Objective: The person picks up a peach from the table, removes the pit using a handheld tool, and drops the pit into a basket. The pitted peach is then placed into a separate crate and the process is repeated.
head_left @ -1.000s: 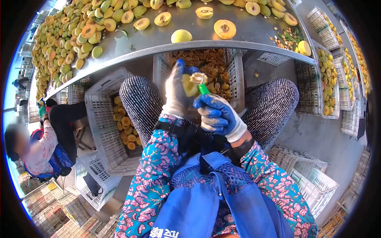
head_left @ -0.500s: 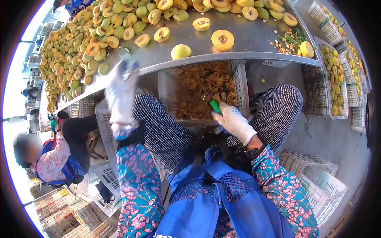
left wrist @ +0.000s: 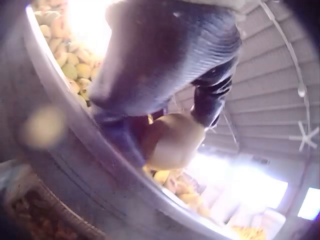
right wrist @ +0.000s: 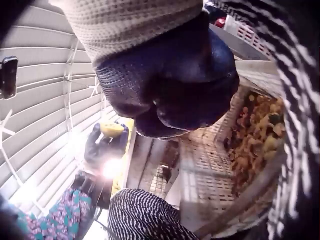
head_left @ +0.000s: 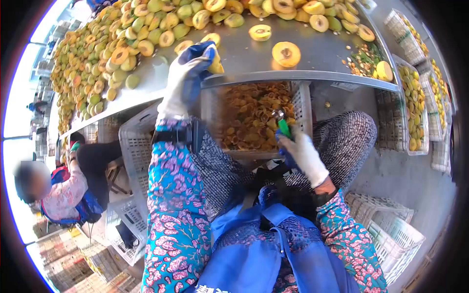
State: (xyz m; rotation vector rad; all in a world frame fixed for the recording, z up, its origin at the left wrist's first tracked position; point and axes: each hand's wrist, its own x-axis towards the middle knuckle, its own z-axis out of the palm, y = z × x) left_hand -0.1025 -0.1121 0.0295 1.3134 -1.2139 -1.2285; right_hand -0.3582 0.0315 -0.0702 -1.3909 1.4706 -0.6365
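Note:
My left hand (head_left: 183, 80), in a white glove with blue-coated fingers, grips a yellow peach half (head_left: 216, 65) at the front edge of the metal table (head_left: 317, 56). The left wrist view shows this fruit large and blurred beneath the dark fingers; in the right wrist view its cut yellow face points up. My right hand (head_left: 304, 157), gloved alike, holds a scoop (head_left: 284, 128) by its green handle, the small metal head sticking out over the crate (head_left: 304, 103) of peach scraps. In the right wrist view the curled blue fingers hide the tool.
Many peach halves (head_left: 129, 49) are heaped on the table's left and back. One half (head_left: 286, 54) lies cut side up near the front. Crates of fruit (head_left: 409, 97) stand to the right; another crate (head_left: 137, 146) is beside my left knee. A person (head_left: 63, 188) sits at far left.
A second ago both hands were together, with the scoop at the fruit. The left hand swung left, then back over the table and took up the front peach half. The right hand moved right with the scoop.

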